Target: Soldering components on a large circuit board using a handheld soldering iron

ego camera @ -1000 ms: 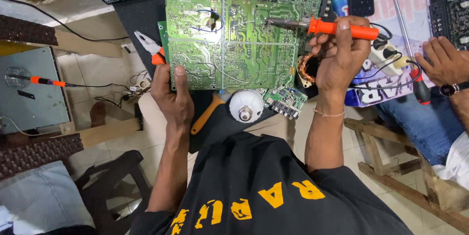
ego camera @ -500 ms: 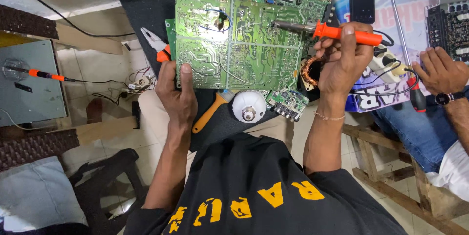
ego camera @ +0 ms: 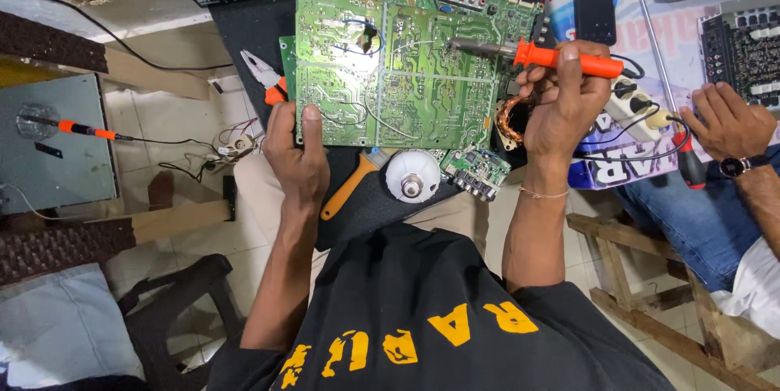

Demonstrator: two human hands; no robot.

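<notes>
A large green circuit board [ego camera: 390, 66] lies solder side up on a dark mat in front of me. My left hand [ego camera: 292, 151] grips its near left corner, thumb on top. My right hand [ego camera: 565, 103] holds a soldering iron with an orange handle [ego camera: 569, 58]; its metal tip [ego camera: 459, 44] points left and rests over the board's upper right area. A coil of copper-coloured wire [ego camera: 508, 121] sits just left of my right hand.
Orange-handled pliers [ego camera: 266, 78] lie left of the board. A white bulb [ego camera: 413, 176], an orange tool handle [ego camera: 348, 188] and a small green board [ego camera: 475, 172] lie near me. Another person's hand [ego camera: 727, 119] rests at right by a red-handled screwdriver [ego camera: 686, 159] and a phone [ego camera: 595, 0].
The view has shifted slightly. My hands, the board and the soldering iron keep the same positions relative to each other.
</notes>
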